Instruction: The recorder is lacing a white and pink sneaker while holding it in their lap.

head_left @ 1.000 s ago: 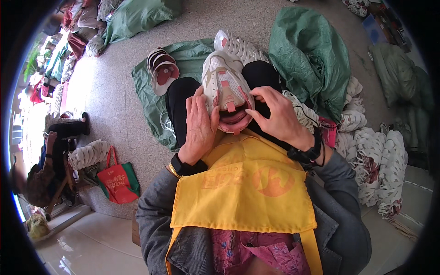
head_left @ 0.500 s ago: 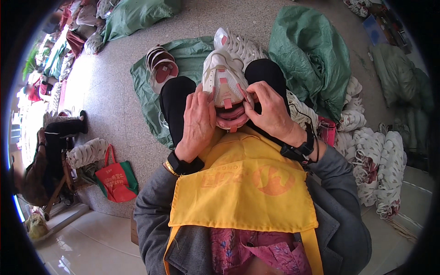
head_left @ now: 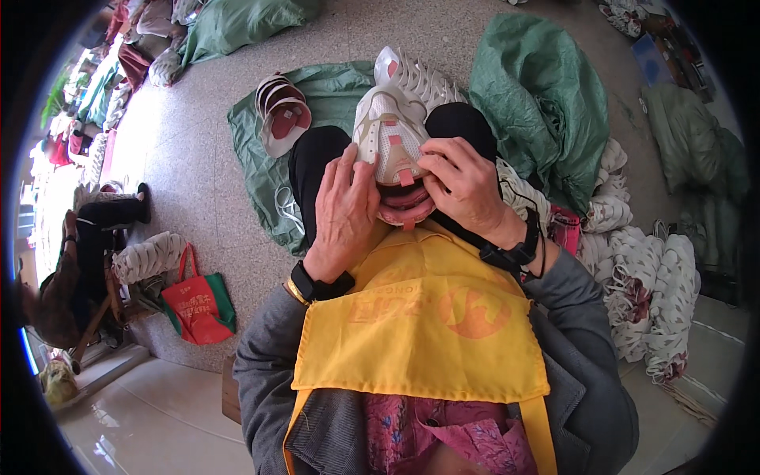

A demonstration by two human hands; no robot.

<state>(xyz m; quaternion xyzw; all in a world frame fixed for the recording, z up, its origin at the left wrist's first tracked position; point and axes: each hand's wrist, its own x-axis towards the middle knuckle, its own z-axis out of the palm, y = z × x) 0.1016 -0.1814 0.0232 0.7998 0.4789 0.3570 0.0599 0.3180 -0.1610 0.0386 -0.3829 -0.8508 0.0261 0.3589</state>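
Between my knees rests a white and beige shoe upper point(head_left: 389, 115) with a pink pull tab and a pink padded collar facing me. The fingers of my left hand point(head_left: 342, 210) are bent over its left eyelet edge, with the thumb hidden. My right hand point(head_left: 467, 190) pinches the opposite edge between thumb and fingers. Below the tongue, the opening of the upper shows dark inside. Beyond it a row of nested white uppers point(head_left: 427, 83) lies on a green sheet point(head_left: 332, 87). Another small stack of uppers point(head_left: 285, 119) with red lining sits to the left.
A white lace point(head_left: 286, 207) lies on the sheet by my left knee. At right are a large green sack point(head_left: 538, 103) and several bundles of white uppers point(head_left: 669, 301). A red and green bag point(head_left: 198, 305) stands at left, near another person's dark-clothed leg point(head_left: 119, 212).
The fingers of my right hand have bent closer over the upper's edge. My left hand has shifted slightly right, still at its edge. The view has moved a little.
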